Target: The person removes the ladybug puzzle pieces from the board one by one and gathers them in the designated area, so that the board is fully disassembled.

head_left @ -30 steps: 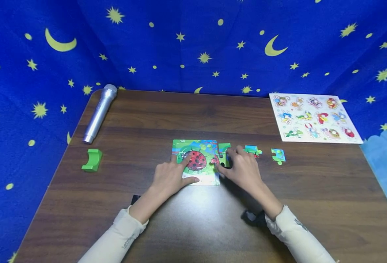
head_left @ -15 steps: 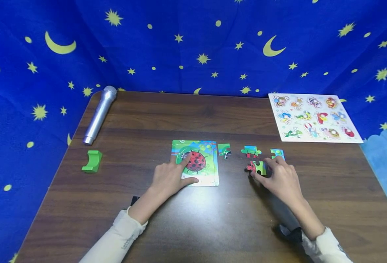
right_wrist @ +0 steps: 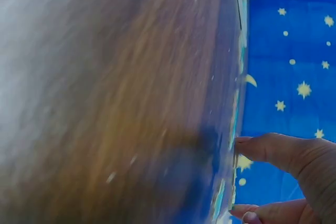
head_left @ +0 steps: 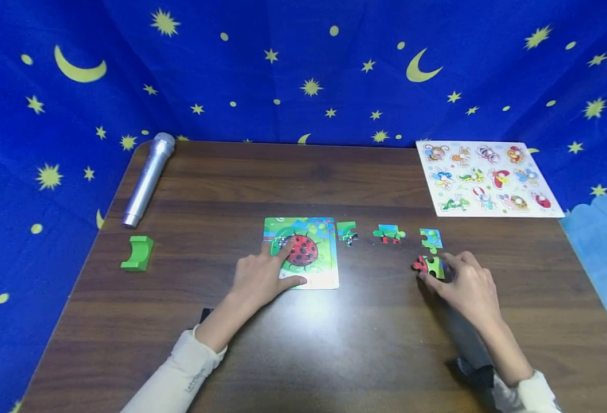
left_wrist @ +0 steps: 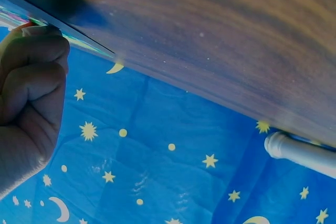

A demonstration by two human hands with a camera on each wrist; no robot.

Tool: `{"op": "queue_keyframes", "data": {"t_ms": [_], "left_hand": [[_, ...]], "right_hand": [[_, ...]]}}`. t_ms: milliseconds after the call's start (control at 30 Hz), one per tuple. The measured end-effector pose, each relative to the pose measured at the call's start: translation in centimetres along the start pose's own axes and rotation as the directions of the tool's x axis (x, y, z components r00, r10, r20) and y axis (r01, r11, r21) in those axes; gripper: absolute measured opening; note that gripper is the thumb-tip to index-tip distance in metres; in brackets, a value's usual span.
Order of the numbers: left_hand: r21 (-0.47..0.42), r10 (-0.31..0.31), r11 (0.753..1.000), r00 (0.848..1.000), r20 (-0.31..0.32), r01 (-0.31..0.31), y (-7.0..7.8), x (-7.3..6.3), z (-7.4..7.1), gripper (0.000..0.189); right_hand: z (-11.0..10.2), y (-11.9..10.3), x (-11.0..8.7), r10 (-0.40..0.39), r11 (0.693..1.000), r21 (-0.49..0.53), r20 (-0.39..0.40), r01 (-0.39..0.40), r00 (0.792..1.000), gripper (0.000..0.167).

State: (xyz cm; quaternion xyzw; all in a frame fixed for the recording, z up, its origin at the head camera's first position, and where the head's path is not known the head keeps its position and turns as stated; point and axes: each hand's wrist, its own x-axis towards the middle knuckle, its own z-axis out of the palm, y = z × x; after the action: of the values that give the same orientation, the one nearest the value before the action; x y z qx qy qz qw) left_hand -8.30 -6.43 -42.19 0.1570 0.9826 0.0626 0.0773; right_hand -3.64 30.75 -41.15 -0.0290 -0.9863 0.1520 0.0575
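My left hand [head_left: 259,278] rests on a ladybug puzzle board [head_left: 318,275] at mid-table, its index finger and thumb stretched over the picture. In the left wrist view some fingers of that hand look bent at the board's edge. To the right, my right hand [head_left: 470,287] pinches a red and green puzzle piece [head_left: 433,268] between thumb and fingers, low over the table. Just behind it lies a blue and green corner piece [head_left: 430,239]. Two more pieces form a row toward the board: a tabbed piece with red [head_left: 388,233] and a green corner piece [head_left: 347,230].
A silver microphone [head_left: 148,180] lies at the back left of the wooden table [head_left: 231,189], with a green arch block [head_left: 138,253] in front of it. At the back right is a white insect peg board [head_left: 489,179]. A starry blue curtain [head_left: 262,69] hangs behind.
My right hand has carried the red and green piece away from the board's right edge to the far right, below the corner piece. My left hand has stayed on the board.
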Motion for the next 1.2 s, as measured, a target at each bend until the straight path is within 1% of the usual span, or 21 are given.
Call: {"op": "queue_keyframes", "data": {"t_ms": [233,367,467,600,667,733,833,867,967,1100,1200], "left_hand": [[-0.01,-0.01,1.0,1.0,-0.003,0.01,-0.3,-0.2,-0.1,0.089],[-0.009,-0.007,1.0,1.0,-0.01,0.007,-0.3,-0.3,-0.1,0.09],[-0.003,-0.006,1.0,1.0,-0.007,0.006,-0.3,-0.2,-0.2,0.091],[0.009,0.001,1.0,1.0,-0.005,-0.001,-0.4,-0.2,-0.3,0.091],[0.011,0.005,1.0,1.0,-0.006,-0.005,-0.5,-0.2,-0.4,0.091],[0.004,0.002,1.0,1.0,-0.003,-0.002,-0.6,-0.3,-0.5,0.091],[-0.012,-0.009,1.0,1.0,-0.012,0.009,-1.0,-0.6,-0.8,0.091],[-0.016,-0.015,1.0,1.0,-0.015,0.015,-1.2,-0.6,-0.9,0.09],[-0.016,-0.034,0.999,0.999,-0.025,0.034,-1.8,-1.0,-1.1,0.09],[-0.003,-0.059,0.998,0.998,-0.021,0.059,-2.3,-1.4,-1.1,0.09],[0.015,-0.071,0.997,0.997,-0.016,0.071,-2.2,-1.5,-0.8,0.091]], "right_hand": [[0.1,0.7,0.1,0.024,0.999,-0.029,0.056,-0.022,0.998,0.06],[0.1,0.8,0.1,0.012,0.999,-0.032,0.07,-0.01,0.997,0.06],[0.1,0.7,0.1,-0.001,1.0,-0.022,0.06,0.003,0.998,0.061],[0.1,-0.1,0.0,-0.037,0.999,0.02,0.003,0.037,0.999,0.062],[0.3,-1.0,0.1,-0.083,0.995,0.044,-0.037,0.084,0.996,0.062],[0.6,-2.1,0.3,-0.139,0.988,0.053,-0.071,0.143,0.988,0.062],[1.0,-4.4,0.8,-0.218,0.973,0.064,-0.084,0.224,0.972,0.059],[1.2,-5.2,1.1,-0.241,0.967,0.071,-0.079,0.246,0.967,0.058],[1.8,-7.6,1.9,-0.294,0.949,0.11,-0.029,0.295,0.955,0.057],[3.0,-10.5,3.0,-0.359,0.925,0.154,0.044,0.349,0.932,0.057],[3.9,-12.5,3.7,-0.411,0.904,0.166,0.078,0.395,0.908,0.061]]}}
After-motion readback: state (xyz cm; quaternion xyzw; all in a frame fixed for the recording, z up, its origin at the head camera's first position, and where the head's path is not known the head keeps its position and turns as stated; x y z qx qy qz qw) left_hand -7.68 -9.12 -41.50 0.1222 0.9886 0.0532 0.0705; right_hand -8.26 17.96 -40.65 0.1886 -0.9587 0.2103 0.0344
